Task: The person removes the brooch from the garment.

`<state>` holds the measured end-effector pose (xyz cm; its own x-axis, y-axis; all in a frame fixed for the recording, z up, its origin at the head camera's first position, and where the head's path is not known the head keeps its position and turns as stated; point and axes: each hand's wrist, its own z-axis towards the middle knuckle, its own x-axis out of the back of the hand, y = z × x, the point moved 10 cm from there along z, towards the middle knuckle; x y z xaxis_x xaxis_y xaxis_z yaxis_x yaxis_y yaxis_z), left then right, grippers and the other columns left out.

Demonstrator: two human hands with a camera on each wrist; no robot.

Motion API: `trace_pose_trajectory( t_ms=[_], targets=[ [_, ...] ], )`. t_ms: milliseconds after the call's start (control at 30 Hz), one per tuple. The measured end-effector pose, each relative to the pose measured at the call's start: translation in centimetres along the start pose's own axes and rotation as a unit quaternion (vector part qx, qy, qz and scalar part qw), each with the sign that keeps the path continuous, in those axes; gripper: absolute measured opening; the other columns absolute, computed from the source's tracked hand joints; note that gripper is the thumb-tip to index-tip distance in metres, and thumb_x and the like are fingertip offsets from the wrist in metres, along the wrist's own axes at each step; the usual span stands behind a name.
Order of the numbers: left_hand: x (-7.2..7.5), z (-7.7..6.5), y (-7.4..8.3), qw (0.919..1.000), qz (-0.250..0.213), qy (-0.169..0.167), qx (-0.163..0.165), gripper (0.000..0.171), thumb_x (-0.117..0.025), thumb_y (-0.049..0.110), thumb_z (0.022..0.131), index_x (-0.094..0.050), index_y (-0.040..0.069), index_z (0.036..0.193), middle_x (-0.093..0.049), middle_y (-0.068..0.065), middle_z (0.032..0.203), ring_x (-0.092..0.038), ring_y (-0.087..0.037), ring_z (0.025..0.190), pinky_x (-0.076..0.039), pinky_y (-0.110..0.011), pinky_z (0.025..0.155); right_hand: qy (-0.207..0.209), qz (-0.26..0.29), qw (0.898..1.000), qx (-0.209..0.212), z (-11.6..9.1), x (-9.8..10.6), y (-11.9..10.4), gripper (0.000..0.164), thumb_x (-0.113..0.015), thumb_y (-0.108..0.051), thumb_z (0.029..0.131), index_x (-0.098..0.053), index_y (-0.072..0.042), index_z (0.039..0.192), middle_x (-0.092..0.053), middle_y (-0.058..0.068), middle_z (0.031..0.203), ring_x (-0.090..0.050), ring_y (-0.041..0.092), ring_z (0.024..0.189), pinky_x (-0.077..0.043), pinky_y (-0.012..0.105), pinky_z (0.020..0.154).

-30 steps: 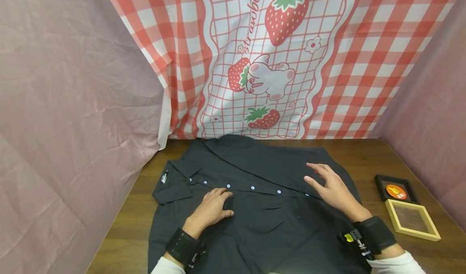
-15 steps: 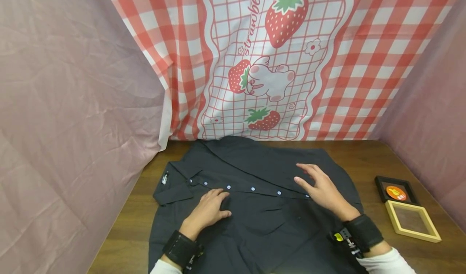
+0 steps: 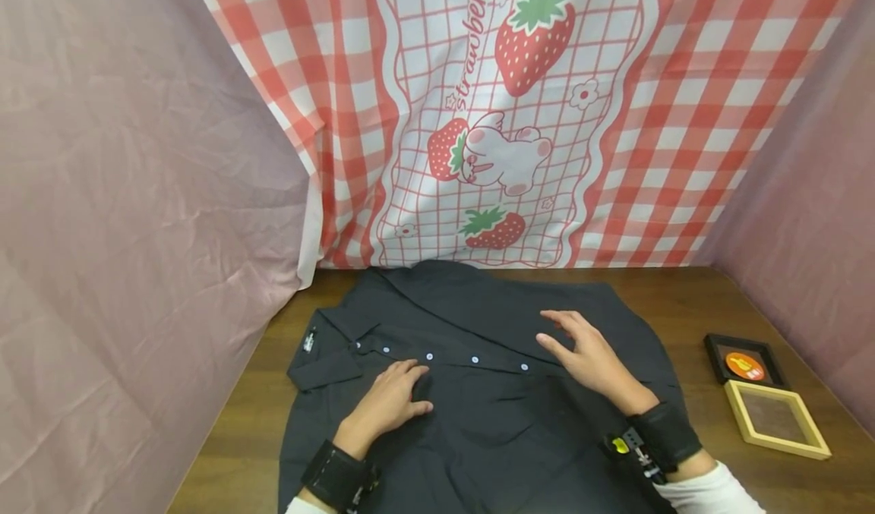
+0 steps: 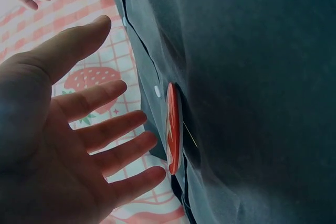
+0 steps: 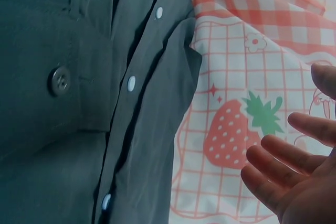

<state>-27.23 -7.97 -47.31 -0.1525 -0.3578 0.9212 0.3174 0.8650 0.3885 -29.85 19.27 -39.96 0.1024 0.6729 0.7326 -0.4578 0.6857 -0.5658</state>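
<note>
A black button-up shirt (image 3: 492,430) is spread over the table, its collar to the left and a row of pale buttons across it. My left hand (image 3: 390,398) is over the shirt front below the buttons, fingers loosely extended, gripping nothing. Just off its fingertips in the left wrist view, a flat red disc like a badge (image 4: 173,129) appears edge-on against the shirt; the head view does not show it. My right hand (image 3: 589,353) hovers over the shirt's right part, thumb and fingers spread. In the right wrist view a dark pocket button (image 5: 60,81) shows on the cloth.
On the wooden table (image 3: 239,430), at the right, lie a black frame (image 3: 715,358) with an orange round badge (image 3: 745,365) in it and a pale wooden frame (image 3: 779,444). A strawberry-print cloth (image 3: 437,218) hangs behind; pink drapes (image 3: 171,218) flank both sides.
My right hand has drifted left over the shirt. The left hand has barely shifted, and the head view has tilted up slightly. The shirt lies as before.
</note>
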Motion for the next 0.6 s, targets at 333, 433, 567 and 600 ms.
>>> trace_pose_trajectory(
  t_ms=[333,433,567,600],
  targets=[
    [-0.3,-0.7,-0.6,0.9999,-0.014,-0.005,0.000,0.059,-0.077,0.031,0.082,-0.058,0.004,0.130,-0.053,-0.022,0.138,-0.049,-0.040,0.129,-0.040,-0.057,0.106,-0.010,0.011,1.000,-0.007,0.0,-1.5,-0.8,0.046,-0.064,-0.024,0.094,-0.054,-0.002,0.134,-0.058,0.020,0.129,-0.058,0.036,0.112,-0.051,0.055,0.093],
    [-0.1,-0.7,-0.8,0.9999,-0.014,0.007,-0.003,0.059,-0.078,0.030,0.080,-0.059,0.004,0.129,-0.054,-0.022,0.136,-0.050,-0.040,0.127,-0.041,-0.057,0.105,-0.008,0.013,1.000,-0.002,0.2,-1.7,-1.0,0.046,-0.064,-0.024,0.094,-0.054,-0.002,0.134,-0.058,0.020,0.128,-0.058,0.036,0.112,-0.051,0.054,0.093],
    [0.4,-0.6,-1.1,0.9997,-0.019,0.016,-0.002,0.059,-0.078,0.030,0.080,-0.059,0.004,0.129,-0.054,-0.022,0.136,-0.050,-0.040,0.127,-0.042,-0.058,0.105,-0.002,0.019,1.000,0.004,0.7,-1.8,-1.5,0.045,-0.064,-0.022,0.094,-0.055,-0.002,0.133,-0.059,0.019,0.127,-0.059,0.037,0.112,-0.051,0.054,0.093],
    [0.4,-0.6,-1.2,0.9996,-0.021,0.016,0.001,0.059,-0.078,0.030,0.080,-0.059,0.004,0.129,-0.054,-0.022,0.137,-0.049,-0.040,0.128,-0.042,-0.058,0.105,-0.003,0.021,1.000,0.005,0.8,-1.9,-1.6,0.045,-0.064,-0.022,0.094,-0.055,-0.002,0.133,-0.059,0.019,0.127,-0.059,0.036,0.112,-0.051,0.054,0.093]
  ],
)
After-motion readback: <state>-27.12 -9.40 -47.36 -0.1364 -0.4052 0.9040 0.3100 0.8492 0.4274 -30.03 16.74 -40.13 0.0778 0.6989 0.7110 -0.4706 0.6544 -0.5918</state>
